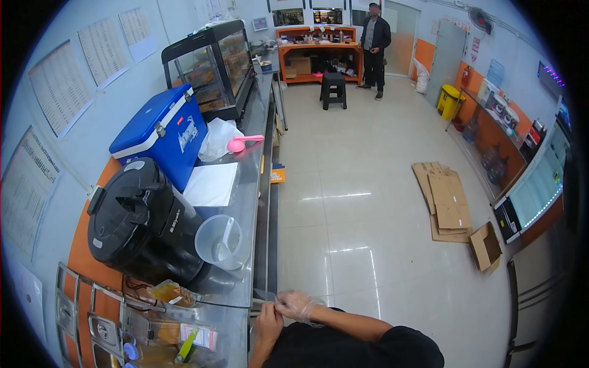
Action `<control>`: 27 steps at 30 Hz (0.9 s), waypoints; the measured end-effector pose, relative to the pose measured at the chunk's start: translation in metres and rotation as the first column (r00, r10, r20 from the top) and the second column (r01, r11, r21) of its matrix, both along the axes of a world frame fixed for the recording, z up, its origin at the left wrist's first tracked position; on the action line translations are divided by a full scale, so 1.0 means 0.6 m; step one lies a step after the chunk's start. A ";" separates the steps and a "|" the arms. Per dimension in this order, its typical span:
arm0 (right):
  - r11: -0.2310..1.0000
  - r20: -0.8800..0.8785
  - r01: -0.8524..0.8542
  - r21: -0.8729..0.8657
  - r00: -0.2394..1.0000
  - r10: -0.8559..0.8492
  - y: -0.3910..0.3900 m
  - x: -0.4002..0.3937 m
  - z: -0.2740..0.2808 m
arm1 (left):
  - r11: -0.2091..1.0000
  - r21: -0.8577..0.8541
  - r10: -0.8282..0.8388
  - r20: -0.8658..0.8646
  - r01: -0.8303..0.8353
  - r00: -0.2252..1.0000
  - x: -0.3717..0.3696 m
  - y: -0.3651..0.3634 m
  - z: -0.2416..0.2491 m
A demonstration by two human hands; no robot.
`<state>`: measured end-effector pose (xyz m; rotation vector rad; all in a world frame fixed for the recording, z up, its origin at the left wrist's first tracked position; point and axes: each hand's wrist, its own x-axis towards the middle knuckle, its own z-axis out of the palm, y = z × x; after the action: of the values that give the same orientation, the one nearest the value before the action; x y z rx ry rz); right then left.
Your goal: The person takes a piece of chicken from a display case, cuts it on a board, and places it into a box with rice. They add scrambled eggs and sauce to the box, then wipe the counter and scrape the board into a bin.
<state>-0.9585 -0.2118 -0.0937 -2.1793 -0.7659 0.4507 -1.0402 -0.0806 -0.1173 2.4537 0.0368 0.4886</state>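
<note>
Left hand: the bare left hand point(269, 320) is raised at the near edge of the surface point(248, 184), fingers curled and pinching the cuff of the glove point(288, 302), as far as the small view lets me tell.
Right hand: the right hand point(299, 305) is inside the thin clear glove, fingers bent, touching the left hand at the fingertips.
Glove: clear plastic, on the right hand, held just off the near end of the surface, above the person's dark sleeve.
Surface: a long steel counter running along the left wall from the near edge to the far end.
Cooker: a black cooker point(144, 224) stands at the near left of the surface, lid shut.
Jug: a clear jug point(221, 241) sits just beside the cooker on its right, near the front edge of the surface.
Paper: a white sheet point(213, 183) lies mid-surface, between the jug and the cooler.
Cooler: a blue cooler point(164, 132) with a white lid edge stands behind the cooker, against the wall.
Scoop: a pink scoop point(243, 143) rests on a white bag point(218, 136) just past the cooler.
Case: a glass case point(211, 64) stands at the far end of the surface.
Floor: flat cardboard point(445, 199) lies on the tiles at right; a black stool point(333, 89) stands far back, near a standing person point(374, 46).
</note>
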 end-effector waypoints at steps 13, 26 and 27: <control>0.997 -0.118 -0.065 0.030 0.991 0.068 -0.003 -0.003 -0.065 | 0.997 0.052 0.059 0.019 -0.060 0.998 0.003 -0.002 -0.048; 0.934 0.289 -0.190 0.302 0.952 0.100 0.023 -0.017 0.033 | 0.951 0.181 0.238 0.100 -0.252 0.966 -0.035 0.009 0.039; 0.923 0.396 -0.214 0.320 0.915 0.075 0.032 -0.015 0.025 | 0.926 0.067 0.363 0.109 -0.371 0.926 -0.038 0.014 0.041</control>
<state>-0.9677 -0.1928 -0.0788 -1.8863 -1.1330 -0.0486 -1.0628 -0.0721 -0.0924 2.5116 0.4532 0.7828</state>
